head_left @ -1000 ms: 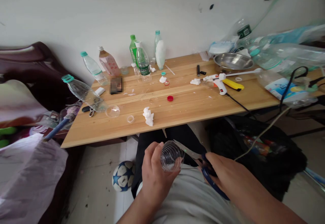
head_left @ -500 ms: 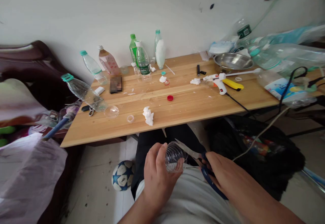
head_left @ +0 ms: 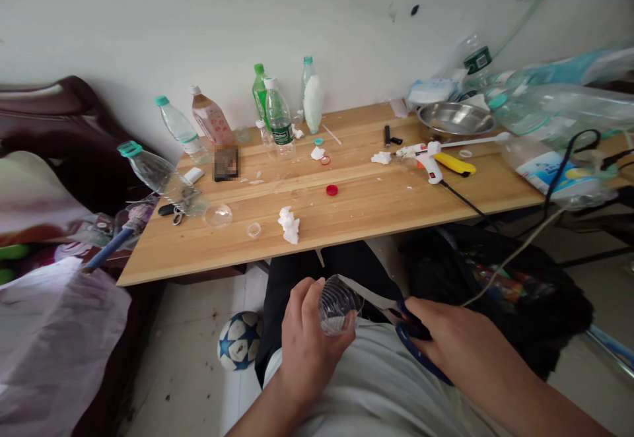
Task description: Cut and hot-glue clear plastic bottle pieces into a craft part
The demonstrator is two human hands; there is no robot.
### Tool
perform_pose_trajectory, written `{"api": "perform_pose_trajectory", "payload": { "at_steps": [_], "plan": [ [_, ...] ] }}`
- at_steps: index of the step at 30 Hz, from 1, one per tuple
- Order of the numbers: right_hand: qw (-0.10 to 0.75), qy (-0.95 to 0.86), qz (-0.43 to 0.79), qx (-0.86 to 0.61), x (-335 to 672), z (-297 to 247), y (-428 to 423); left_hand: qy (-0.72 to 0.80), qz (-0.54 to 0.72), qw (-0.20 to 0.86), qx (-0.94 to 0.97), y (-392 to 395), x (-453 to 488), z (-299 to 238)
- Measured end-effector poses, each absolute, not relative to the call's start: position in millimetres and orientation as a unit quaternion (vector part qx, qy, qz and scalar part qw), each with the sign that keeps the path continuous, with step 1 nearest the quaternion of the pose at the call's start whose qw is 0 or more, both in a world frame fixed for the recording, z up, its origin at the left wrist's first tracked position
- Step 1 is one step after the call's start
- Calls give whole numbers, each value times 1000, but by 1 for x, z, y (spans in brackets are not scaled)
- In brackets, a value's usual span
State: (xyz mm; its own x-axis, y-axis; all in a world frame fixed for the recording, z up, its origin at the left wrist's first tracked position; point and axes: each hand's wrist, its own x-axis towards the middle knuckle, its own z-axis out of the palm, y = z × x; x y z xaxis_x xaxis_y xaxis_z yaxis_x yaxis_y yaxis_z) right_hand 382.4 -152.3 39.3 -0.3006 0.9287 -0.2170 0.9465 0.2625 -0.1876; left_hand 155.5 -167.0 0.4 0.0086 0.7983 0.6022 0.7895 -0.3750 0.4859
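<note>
Over my lap, my left hand (head_left: 310, 331) wraps round a cut piece of clear ribbed plastic bottle (head_left: 339, 302), its fingers on the left side and thumb underneath. My right hand (head_left: 440, 331) grips the dark blue handles of a pair of scissors (head_left: 381, 300). The blades point up and left and lie at the right rim of the bottle piece. Whether plastic sits between the blades I cannot tell. Just beyond my hands is the front edge of the wooden table (head_left: 238, 247), with crumpled white tissue (head_left: 288, 226) and a clear plastic ring (head_left: 254, 230) near it.
Several bottles stand along the table's back, among them a labelled clear bottle (head_left: 280, 123). A white glue gun (head_left: 426, 162), a yellow-handled cutter (head_left: 453, 164) and a metal bowl (head_left: 456, 119) lie right. Below are a football (head_left: 240, 341) and a black bag (head_left: 520, 318).
The scissors have shifted slightly, with their handles more open and the blades closer to the bottle piece's rim. My left hand keeps its hold on the piece, which has tilted a little.
</note>
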Motion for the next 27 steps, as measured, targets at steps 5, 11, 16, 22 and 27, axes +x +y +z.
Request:
{"api": "perform_pose_trajectory", "payload": {
  "at_steps": [5,11,16,22,27],
  "plan": [
    [20,814,-146,562,386,30,-155,554,430,30,712,-165,154,2],
    [-10,832,-169,528,387,19,-157,536,430,43,725,-166,157,2],
    [4,824,-173,540,387,25,-150,533,432,76,724,-167,157,0],
    [4,834,-134,536,390,25,-149,547,424,123,712,-168,155,0],
    [-19,861,-106,498,391,22,-152,521,417,170,725,-165,153,5]
  ]
}}
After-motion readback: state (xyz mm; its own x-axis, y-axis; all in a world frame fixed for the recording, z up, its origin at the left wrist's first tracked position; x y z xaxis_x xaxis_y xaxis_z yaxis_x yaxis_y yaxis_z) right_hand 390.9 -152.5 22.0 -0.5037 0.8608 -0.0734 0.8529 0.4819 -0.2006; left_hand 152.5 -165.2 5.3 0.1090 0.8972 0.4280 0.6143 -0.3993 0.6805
